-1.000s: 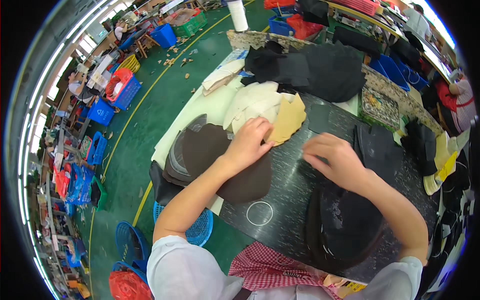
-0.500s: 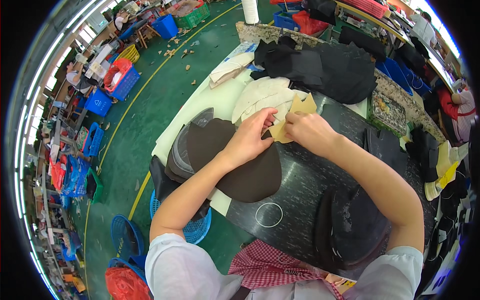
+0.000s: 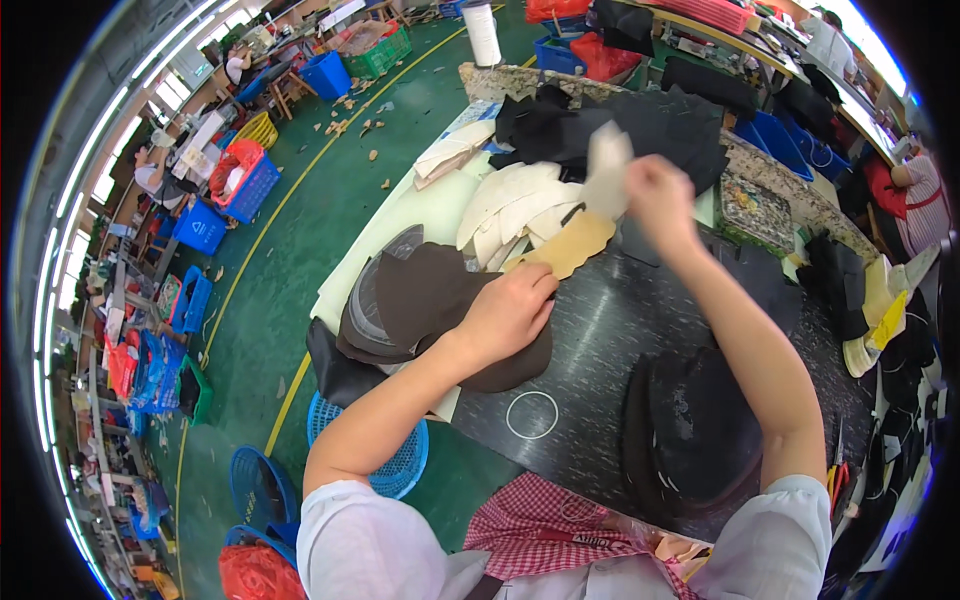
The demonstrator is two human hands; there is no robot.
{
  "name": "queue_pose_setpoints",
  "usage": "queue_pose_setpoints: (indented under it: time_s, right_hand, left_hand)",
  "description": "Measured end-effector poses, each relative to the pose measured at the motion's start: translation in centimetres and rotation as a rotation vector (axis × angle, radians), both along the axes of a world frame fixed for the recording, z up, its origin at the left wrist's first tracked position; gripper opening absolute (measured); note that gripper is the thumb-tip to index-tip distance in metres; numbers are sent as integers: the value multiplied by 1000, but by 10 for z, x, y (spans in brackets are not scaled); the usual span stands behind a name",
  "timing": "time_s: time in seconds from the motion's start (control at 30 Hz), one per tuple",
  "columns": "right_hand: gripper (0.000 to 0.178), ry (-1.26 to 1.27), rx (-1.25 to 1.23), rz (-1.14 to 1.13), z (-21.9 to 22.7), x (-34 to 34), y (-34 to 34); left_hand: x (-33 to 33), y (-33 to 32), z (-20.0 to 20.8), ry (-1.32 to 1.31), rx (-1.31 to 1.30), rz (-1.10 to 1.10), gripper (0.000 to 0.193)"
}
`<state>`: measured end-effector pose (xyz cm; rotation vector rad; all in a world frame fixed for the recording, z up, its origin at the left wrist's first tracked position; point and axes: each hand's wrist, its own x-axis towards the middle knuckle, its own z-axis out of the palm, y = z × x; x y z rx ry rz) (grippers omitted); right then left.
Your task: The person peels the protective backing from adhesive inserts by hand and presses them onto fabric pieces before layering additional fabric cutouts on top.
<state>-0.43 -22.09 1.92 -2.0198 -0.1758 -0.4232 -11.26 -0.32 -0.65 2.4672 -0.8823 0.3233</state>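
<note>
My left hand (image 3: 508,315) has its fingers closed on the near end of a tan, flat cut piece (image 3: 572,246) with a wavy edge. Beneath that hand lie dark brown flat pieces (image 3: 425,300). Raised beyond the tan piece, my right hand (image 3: 662,200) is smeared by motion, its fingers pinched at a blurred off-white piece (image 3: 606,165). A pile of cream cut pieces (image 3: 510,205) sits just past the tan piece. Black flat pieces (image 3: 640,130) are heaped behind that pile.
A dark stack (image 3: 690,425) rests at the right of the speckled black tabletop (image 3: 590,345), near a white ring (image 3: 532,415). A white thread cone (image 3: 482,35) stands at the far edge. Blue baskets (image 3: 400,465) are on the floor at left.
My right hand has moved up and right, away from my left, with an off-white piece now at its fingers. My left hand has come nearer me, and the tan piece now lies stretched out.
</note>
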Motion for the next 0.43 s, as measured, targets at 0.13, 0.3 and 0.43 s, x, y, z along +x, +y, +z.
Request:
queue_pose_setpoints:
  time_s: [0.13,0.3,0.43]
  right_hand:
    - [27,20,587,146,43,-21,-63]
    - [15,106,536,185,38,-101,-48]
    - [11,140,623,419,36,-128,-53]
  left_hand:
    - [0,-2,8,59,-94,53,44]
    - [-7,-88,58,-248,-488,-19,57]
    - [0,-122,53,592,-987,-252,69]
